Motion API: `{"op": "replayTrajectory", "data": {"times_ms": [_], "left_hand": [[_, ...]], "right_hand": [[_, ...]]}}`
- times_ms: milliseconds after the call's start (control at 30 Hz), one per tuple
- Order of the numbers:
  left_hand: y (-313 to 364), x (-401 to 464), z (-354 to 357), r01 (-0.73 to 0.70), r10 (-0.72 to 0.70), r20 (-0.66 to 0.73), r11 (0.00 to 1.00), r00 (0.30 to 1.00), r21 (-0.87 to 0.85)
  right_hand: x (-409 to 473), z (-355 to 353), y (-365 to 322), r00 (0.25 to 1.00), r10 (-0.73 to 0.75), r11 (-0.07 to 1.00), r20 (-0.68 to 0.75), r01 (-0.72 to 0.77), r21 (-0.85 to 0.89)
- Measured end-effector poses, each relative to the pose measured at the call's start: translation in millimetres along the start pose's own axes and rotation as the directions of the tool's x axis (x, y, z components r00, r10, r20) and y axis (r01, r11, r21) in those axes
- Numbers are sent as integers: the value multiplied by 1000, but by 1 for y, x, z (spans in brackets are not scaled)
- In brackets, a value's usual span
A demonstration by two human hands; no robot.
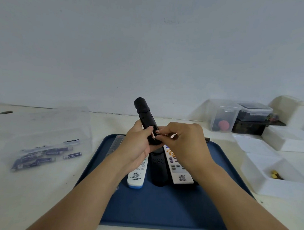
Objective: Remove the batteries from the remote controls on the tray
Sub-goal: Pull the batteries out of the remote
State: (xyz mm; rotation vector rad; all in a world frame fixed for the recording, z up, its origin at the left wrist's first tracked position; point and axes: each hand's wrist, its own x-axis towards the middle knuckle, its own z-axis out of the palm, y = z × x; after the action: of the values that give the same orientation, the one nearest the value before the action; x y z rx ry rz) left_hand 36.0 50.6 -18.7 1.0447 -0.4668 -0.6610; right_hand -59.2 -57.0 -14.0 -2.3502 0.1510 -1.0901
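Left hand (137,145) grips a black remote (144,114) above the tray (160,208); right hand (183,143) pinches a battery (160,132) at it. Hands hide the compartment; labels on tray remotes (136,175) stay unreadable.

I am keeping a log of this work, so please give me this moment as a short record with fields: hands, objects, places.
left hand: left hand grips the black remote, raised above the tray
right hand: right hand pinches a battery at the remote's open end
on tray: white remote, dark remote, grey remote
left of tray: clear box with loose batteries
stage: battery partly out, not yet put down
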Motion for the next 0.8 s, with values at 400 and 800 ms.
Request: {"op": "replayTrajectory", "data": {"times_ms": [400, 800], "left_hand": [[-7, -3, 1, -32, 34, -12, 990, 999, 139], [-7, -7, 4, -25, 14, 110, 995, 994, 96]], "right_hand": [[8, -13, 1, 951, 47, 998, 306, -56, 23], [8, -20, 12, 907, 311, 820, 285, -407, 402]]}}
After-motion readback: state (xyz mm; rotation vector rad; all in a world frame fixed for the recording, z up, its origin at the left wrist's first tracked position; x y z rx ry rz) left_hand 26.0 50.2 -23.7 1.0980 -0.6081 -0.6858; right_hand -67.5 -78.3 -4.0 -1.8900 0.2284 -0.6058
